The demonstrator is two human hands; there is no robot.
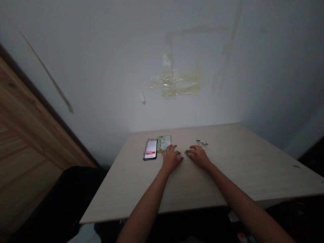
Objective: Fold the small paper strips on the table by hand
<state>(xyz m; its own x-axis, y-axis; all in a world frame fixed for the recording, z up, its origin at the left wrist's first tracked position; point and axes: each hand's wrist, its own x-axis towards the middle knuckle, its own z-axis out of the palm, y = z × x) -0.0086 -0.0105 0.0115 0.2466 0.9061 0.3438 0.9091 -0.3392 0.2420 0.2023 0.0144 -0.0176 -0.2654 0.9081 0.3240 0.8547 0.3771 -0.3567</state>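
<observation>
My left hand (pixel 171 159) rests on the tabletop with its fingers spread, and its thumb side reaches a small green-and-white piece (pixel 185 155). From the other side, my right hand (pixel 200 157) has its fingertips closed on the same piece, which they partly cover. Whether the piece is a sticker or a bit of wrapper, I cannot tell. Just beyond my left fingers lies a flat green-and-white printed packet (pixel 165 141), its near part hidden by the hand. A phone (pixel 151 149) with a lit screen lies left of the packet.
A small crumpled green-and-white scrap (pixel 201 142) lies beyond my right hand. The pale wooden table (pixel 248 162) meets a grey wall (pixel 108 67) that bears peeling clear tape (pixel 177 82). Wooden boards (pixel 22 135) and a dark chair-like shape (pixel 65 192) stand at left.
</observation>
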